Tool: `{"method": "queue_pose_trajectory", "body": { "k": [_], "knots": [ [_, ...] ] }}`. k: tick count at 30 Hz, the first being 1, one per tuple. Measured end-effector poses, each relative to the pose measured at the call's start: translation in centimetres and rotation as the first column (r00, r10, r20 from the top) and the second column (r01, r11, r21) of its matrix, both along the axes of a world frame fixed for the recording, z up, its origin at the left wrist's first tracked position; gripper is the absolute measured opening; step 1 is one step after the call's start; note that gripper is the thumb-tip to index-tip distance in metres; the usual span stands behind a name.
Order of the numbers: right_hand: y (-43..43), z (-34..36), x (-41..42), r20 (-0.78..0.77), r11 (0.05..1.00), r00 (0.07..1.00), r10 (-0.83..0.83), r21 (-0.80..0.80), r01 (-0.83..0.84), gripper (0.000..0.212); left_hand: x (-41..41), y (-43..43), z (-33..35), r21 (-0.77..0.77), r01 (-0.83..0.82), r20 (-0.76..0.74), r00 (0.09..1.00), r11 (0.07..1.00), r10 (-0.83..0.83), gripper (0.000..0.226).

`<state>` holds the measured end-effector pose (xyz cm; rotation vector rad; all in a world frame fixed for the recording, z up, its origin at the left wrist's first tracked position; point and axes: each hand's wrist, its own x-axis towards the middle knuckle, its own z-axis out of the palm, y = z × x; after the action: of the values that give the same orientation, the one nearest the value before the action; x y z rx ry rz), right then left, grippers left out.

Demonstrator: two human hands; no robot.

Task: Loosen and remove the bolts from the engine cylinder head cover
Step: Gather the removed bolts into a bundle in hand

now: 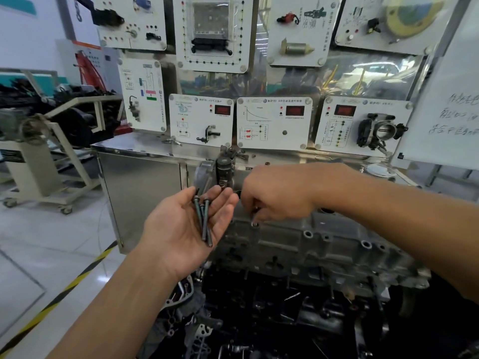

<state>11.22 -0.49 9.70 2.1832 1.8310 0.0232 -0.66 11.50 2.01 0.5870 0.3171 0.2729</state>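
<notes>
Your left hand [181, 229] lies palm up with its fingers relaxed, and the loose bolts [204, 221], long and dark, rest across the palm and fingers, heads towards the fingertips. It hovers just beside the near-left corner of the cylinder head cover [324, 244]. Your right hand [277, 195] reaches over the cover's far-left end with its fingers curled down, pinching a bolt shaft [255, 216] that stands just above an open bolt hole [255, 224]. More empty holes show along the cover's top face.

Behind the engine, the training boards [274, 123] on the steel cabinet [140, 182] each carry a round VW badge [265, 101] with a line of Chinese print beside it, too blurred to read, and red displays. The whiteboard [445, 99] to your right bears handwritten Chinese characters that you cannot make out either
</notes>
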Motion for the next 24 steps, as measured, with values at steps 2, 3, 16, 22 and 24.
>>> {"method": "queue_pose_trajectory", "body": {
  "k": [2, 3, 16, 22, 24],
  "knots": [
    [-0.3, 1.8, -0.3, -0.030, 0.999, 0.999, 0.018, 0.043, -0.017, 0.008, -0.1, -0.2, -0.1, 0.018, -0.001, -0.017, 1.000, 1.000, 0.001, 0.048],
    [-0.6, 3.0, -0.3, -0.064, 0.995, 0.997, 0.031, 0.093, -0.024, 0.007, -0.1, -0.3, -0.1, 0.027, -0.001, -0.025, 1.000, 1.000, 0.002, 0.047],
    [4.7, 2.1, -2.6, -0.103, 0.969, 0.979, 0.173, 0.197, -0.150, 0.022, -1.2, -1.0, 0.6, -0.063, 0.058, 0.056, 0.997, 0.996, -0.054, 0.046],
    [5.1, 3.0, -1.3, -0.214, 0.811, 0.960, 0.182, 0.585, -0.024, 0.015, -2.6, 1.5, 1.4, -0.110, -0.045, 0.077, 0.996, 0.993, 0.053, 0.051],
    [4.9, 2.6, -0.5, -0.219, 0.879, 0.970, 0.106, 0.477, 0.012, 0.013, -3.0, 2.5, 1.5, -0.098, -0.106, 0.078, 0.990, 0.990, 0.114, 0.048]
  ]
}}
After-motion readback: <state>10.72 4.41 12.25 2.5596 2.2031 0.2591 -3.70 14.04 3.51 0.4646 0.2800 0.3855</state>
